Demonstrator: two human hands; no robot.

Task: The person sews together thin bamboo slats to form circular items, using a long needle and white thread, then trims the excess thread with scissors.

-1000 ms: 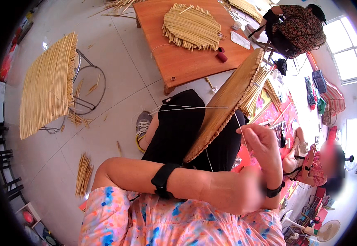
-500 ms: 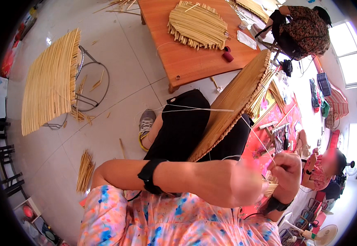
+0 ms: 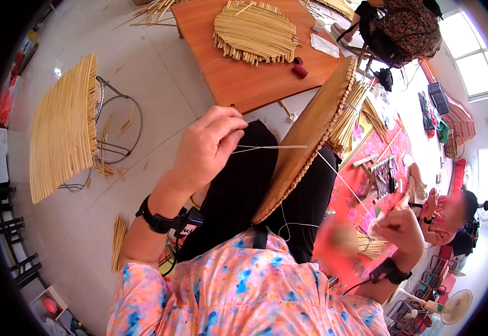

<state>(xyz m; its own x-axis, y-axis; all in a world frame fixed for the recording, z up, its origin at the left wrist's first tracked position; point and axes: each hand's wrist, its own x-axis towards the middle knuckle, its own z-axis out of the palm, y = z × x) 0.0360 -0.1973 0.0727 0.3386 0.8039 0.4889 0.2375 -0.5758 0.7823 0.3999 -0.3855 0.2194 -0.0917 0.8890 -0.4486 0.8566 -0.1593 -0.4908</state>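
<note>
Across my lap leans a round panel of bound straw stalks (image 3: 303,140), tilted, with a braided edge along its right side. White thread (image 3: 272,147) runs from its face to my left hand (image 3: 207,147), which is raised over my left knee with thumb and fingers pinched together on it. From the panel's edge another length of thread stretches to my right hand (image 3: 401,228), closed around it at the right. A loose loop of thread hangs below the panel. Any needle is too small to make out.
An orange wooden table (image 3: 221,75) ahead bears a straw mat (image 3: 255,32), a dark red thread spool (image 3: 299,71) and a white cloth. A straw panel (image 3: 64,129) rests on a metal stool at left. Straw bundles (image 3: 347,120) lie right, and two people sit nearby.
My left hand has swung from beside my right hand out to the left, above my knee. My right hand stays at the right, still with thread.
</note>
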